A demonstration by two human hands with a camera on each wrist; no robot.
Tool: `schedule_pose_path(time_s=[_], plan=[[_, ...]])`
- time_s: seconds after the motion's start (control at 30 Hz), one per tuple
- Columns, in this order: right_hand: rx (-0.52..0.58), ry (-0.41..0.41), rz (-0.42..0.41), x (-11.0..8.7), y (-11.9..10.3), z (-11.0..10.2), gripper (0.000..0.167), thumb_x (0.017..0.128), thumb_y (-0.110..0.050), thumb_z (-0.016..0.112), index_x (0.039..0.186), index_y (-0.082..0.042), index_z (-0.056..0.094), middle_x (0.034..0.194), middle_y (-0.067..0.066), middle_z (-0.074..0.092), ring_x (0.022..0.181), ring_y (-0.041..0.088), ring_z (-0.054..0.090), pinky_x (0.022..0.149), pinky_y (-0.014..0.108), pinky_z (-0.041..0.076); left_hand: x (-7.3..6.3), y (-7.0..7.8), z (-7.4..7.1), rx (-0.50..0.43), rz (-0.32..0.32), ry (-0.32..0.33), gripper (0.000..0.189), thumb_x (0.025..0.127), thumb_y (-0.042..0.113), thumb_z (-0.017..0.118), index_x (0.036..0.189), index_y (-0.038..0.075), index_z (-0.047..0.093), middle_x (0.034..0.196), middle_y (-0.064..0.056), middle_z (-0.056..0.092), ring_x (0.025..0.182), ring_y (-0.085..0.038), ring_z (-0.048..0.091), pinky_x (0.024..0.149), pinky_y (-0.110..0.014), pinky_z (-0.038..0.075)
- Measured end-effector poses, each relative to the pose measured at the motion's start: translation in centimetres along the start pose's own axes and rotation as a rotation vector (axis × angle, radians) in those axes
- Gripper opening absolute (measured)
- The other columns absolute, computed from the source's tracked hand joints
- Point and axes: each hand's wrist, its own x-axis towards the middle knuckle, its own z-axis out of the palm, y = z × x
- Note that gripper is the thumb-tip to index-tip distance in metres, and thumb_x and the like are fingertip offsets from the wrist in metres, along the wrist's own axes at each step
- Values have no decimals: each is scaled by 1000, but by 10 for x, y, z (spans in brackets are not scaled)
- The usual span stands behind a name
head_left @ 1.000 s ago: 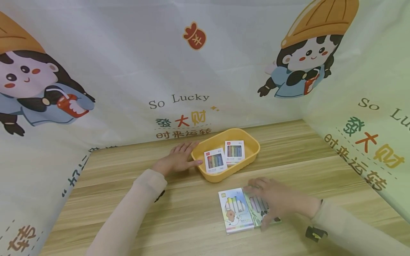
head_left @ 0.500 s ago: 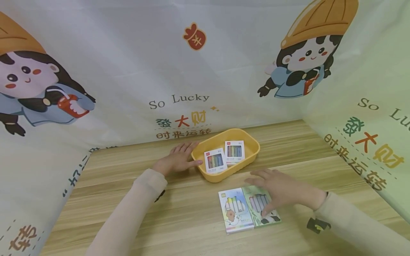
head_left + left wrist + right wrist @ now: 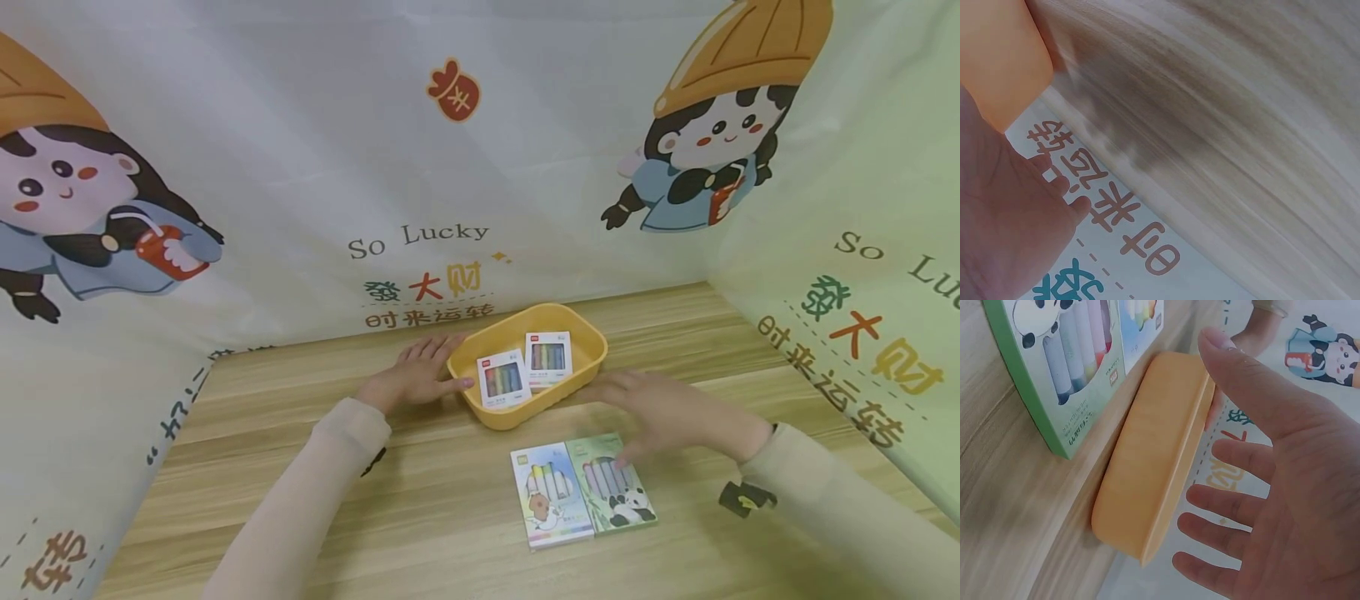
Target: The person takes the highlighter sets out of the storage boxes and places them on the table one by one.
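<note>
A yellow plastic basket (image 3: 525,410) stands at the back of the table. Two small white boxes lie inside: a left box of colored sticks (image 3: 504,380) and a right one (image 3: 548,358). At the basket's left end rests my left hand (image 3: 414,377), its thumb over the rim and its fingers along the outside. My right hand (image 3: 663,414) hovers at the basket's right front side, fingers spread, holding nothing. Below it, two flat marker boxes lie side by side: a blue-white one (image 3: 551,493) and a green panda one (image 3: 611,482). In the right wrist view the palm faces the basket (image 3: 1147,437).
A white printed cloth (image 3: 315,167) rises behind the table (image 3: 420,517) and along both sides. The basket is close to the back cloth. Each forearm wears a sleeve and a dark wrist strap (image 3: 747,498).
My right hand has left the panda marker box and moved back toward the basket, uncovering the box. My left hand stays on the basket's left end.
</note>
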Motion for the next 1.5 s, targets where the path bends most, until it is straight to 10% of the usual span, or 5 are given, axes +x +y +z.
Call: schedule_pose_path(time_s=[1.5], plan=[[17,44,12,82,21,-30,65,88,-39,73,144,-16,50,148,15,51,136,38,50,112,56,42,-1,1,0,-8,-7,-7,92,93,74,38,160,28,-4,169,-13,5,155,-41,7,126,-59,9]])
